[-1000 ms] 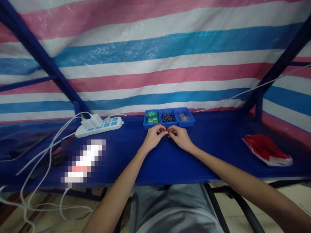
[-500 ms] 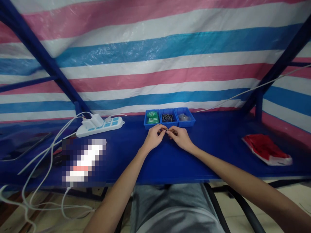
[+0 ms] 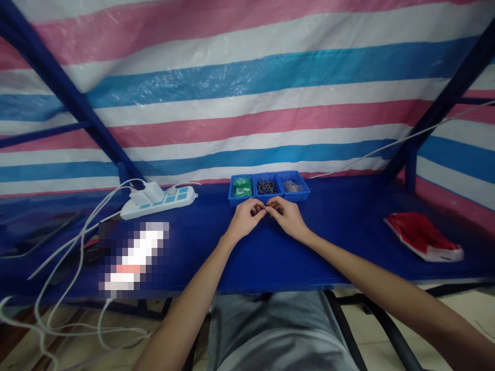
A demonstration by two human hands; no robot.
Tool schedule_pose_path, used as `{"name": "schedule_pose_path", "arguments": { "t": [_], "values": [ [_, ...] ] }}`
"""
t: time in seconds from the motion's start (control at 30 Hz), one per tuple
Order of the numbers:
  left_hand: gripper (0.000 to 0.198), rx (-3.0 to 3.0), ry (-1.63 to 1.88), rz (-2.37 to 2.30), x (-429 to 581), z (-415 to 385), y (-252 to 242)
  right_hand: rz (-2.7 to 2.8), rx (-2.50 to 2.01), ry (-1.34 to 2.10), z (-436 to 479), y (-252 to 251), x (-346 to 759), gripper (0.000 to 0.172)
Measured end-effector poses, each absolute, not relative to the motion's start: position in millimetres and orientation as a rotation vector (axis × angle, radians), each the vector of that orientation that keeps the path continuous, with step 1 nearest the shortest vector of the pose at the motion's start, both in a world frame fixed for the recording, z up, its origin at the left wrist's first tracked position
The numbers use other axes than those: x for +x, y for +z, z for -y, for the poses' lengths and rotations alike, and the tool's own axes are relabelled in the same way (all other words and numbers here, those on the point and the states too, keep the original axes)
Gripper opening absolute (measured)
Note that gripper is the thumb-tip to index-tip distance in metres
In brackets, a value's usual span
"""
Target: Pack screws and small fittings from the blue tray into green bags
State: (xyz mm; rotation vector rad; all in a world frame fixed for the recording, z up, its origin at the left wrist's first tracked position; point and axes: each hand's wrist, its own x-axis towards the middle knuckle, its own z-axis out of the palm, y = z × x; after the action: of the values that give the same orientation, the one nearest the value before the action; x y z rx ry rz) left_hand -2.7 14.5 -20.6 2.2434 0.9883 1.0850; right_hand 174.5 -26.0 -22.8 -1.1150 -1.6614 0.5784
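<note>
My left hand (image 3: 247, 216) and my right hand (image 3: 285, 215) meet fingertip to fingertip above the blue table (image 3: 270, 263). Both are closed in a pinch around something tiny and dark, too small to name. Just beyond them stand three joined blue bins. The left bin (image 3: 234, 200) holds green packets (image 3: 242, 187). Small black and silvery parts (image 3: 266, 187) fill the middle bin (image 3: 266, 198). In the right bin (image 3: 303, 196) lie clear or pale small pieces (image 3: 292, 186).
On the left, a white power strip (image 3: 158, 202) with plugs trails white cables (image 3: 82, 242). A pixelated bright object (image 3: 135, 255) and a dark flat device (image 3: 42, 234) lie nearby. A red and white packet (image 3: 423, 236) rests at right. Striped sheeting (image 3: 247, 121) hangs behind.
The hands stay in nearly the same place, pinched together. The right fingers have shifted slightly, and the small dark thing between the fingertips shows less than before.
</note>
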Motion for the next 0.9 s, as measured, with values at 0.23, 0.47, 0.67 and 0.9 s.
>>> {"name": "schedule_pose_path", "arguments": {
  "t": [0.23,0.47,0.67,0.9],
  "values": [
    [0.013,2.252,1.037,-0.992,-2.8,-12.0,-18.5,1.695,-1.118,0.522,25.9,-20.1,176.2,0.015],
    [0.015,2.258,1.05,-0.999,-2.3,-12.9,-19.0,1.717,-1.132,0.571,19.7,-26.8,178.2,0.019],
    [0.015,2.188,1.091,-0.996,-2.8,-15.9,-20.5,1.737,-1.16,0.564,18.3,-29.2,177.4,0.015],
    [0.014,2.247,1.103,-1.011,-5.1,-16.6,-20.3,1.774,-1.173,0.5,20.6,-25.9,175.5,0.017]
  ]
}}
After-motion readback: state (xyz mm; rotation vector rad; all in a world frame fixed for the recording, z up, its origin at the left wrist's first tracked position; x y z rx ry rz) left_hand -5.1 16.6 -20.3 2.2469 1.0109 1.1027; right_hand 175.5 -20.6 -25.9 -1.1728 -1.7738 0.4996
